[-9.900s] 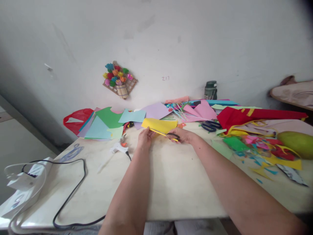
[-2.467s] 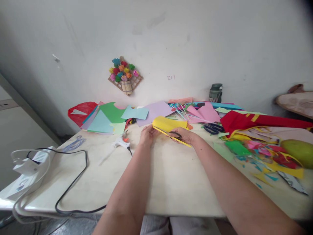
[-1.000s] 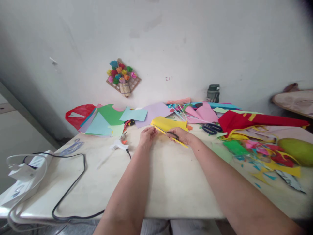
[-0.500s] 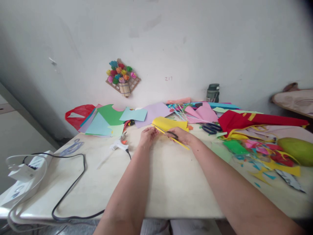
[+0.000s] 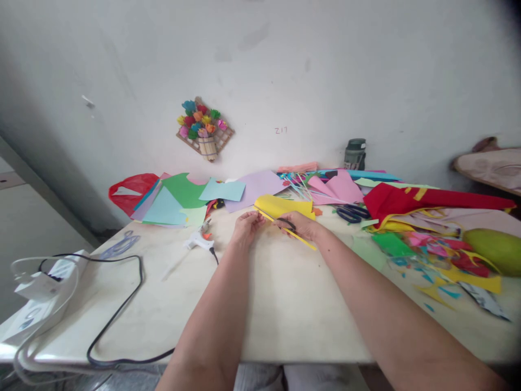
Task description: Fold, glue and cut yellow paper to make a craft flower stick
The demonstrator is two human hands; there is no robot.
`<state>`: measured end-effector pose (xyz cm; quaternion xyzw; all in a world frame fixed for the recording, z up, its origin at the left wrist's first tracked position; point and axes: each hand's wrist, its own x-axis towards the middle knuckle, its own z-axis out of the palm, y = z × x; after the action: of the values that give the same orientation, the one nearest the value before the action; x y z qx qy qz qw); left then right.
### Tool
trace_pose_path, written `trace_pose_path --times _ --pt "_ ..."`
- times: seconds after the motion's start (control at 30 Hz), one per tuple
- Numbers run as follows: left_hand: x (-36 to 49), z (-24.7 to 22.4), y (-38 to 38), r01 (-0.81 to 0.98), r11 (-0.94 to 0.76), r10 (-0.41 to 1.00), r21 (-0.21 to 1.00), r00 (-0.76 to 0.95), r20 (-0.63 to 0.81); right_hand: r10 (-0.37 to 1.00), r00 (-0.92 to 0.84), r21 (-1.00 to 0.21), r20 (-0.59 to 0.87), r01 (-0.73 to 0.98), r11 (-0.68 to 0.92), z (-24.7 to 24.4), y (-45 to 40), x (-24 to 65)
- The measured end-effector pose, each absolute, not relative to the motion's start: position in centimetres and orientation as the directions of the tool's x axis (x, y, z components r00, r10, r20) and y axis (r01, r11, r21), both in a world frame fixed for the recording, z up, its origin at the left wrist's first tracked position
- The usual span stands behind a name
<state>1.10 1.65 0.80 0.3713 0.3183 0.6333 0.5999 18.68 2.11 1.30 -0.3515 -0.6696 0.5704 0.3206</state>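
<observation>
My left hand (image 5: 247, 225) pinches the left end of a yellow paper (image 5: 285, 205) near the middle of the table. Black-handled scissors (image 5: 288, 222) are in my right hand (image 5: 300, 225), its fingers wrapped round the handles. Their blades lie along the paper's near edge and point toward my left hand. A narrow yellow strip (image 5: 306, 243) sticks out below my right hand, slanting down to the right. How far the blades are apart is too small to tell.
Left of my hands lie a white glue gun (image 5: 198, 240) and a black cable (image 5: 140, 271). Coloured sheets (image 5: 183, 190) line the back. To the right are dark scissors (image 5: 352, 213), red cloth (image 5: 399, 201), paper scraps (image 5: 437, 277) and a green fruit (image 5: 494, 251).
</observation>
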Motion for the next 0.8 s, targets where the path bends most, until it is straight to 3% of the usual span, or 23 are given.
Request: trace_pose_path --times 0.8 --pt "1.08 0.52 1.53 -0.503 -0.037 0.992 0.863 0.082 0.09 0.824 -0.566 -0.99 0.022 0.104 0.098 1.29 2.15 18.65"
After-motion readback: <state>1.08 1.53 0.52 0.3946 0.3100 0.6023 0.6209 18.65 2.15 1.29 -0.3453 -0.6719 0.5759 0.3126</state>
